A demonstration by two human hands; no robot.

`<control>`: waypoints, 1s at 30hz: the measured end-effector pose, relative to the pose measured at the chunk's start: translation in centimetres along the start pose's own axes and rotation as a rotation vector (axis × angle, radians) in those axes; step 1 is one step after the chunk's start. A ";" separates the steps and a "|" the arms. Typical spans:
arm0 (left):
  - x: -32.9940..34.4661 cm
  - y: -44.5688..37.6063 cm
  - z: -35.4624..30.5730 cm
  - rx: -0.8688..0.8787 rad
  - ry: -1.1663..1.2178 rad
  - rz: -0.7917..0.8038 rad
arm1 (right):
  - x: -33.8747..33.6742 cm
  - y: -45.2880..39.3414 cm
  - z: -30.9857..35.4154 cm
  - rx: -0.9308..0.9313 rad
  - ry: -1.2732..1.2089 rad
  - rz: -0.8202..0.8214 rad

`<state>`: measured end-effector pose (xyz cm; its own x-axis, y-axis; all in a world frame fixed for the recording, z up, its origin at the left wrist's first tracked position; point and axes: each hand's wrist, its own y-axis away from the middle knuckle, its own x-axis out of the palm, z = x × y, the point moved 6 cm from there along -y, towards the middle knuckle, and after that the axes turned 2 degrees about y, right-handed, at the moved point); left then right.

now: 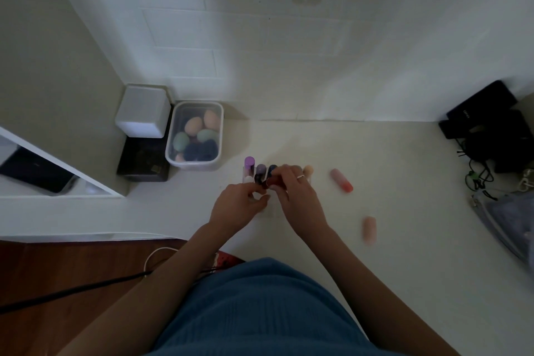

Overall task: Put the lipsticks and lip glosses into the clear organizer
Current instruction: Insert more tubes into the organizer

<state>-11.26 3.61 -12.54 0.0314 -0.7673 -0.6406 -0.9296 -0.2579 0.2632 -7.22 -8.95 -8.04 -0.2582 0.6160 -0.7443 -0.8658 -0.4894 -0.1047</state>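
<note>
Pinching a dark red tube (274, 182), right hand (293, 192), left hand (237, 205) just beside

At the centre of the frame both hands covered most of the clear organizer (267, 211), so its compartments could not be told apart, and the dark red tube (274, 181) between the fingers was largely hidden. The pale tube (369, 229) at centre right was smeared by blur. The grey pouch (511, 225) was cut off by the right edge.
</note>
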 end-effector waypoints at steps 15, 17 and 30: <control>-0.1 0.1 0.5 -0.021 -0.048 -0.012 | -0.5 -1.0 -0.5 -0.012 0.011 -0.045; -0.2 0.2 0.6 -0.018 -0.030 -0.017 | -1.2 -1.1 -0.7 0.011 -0.039 -0.096; -0.1 0.0 0.6 -0.007 -0.069 -0.022 | -0.4 -0.7 -0.7 -0.050 0.070 -0.007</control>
<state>-11.44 4.02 -12.91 0.0261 -0.7191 -0.6945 -0.9264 -0.2784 0.2534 -6.14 -9.33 -8.12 -0.2200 0.5753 -0.7878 -0.8445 -0.5165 -0.1414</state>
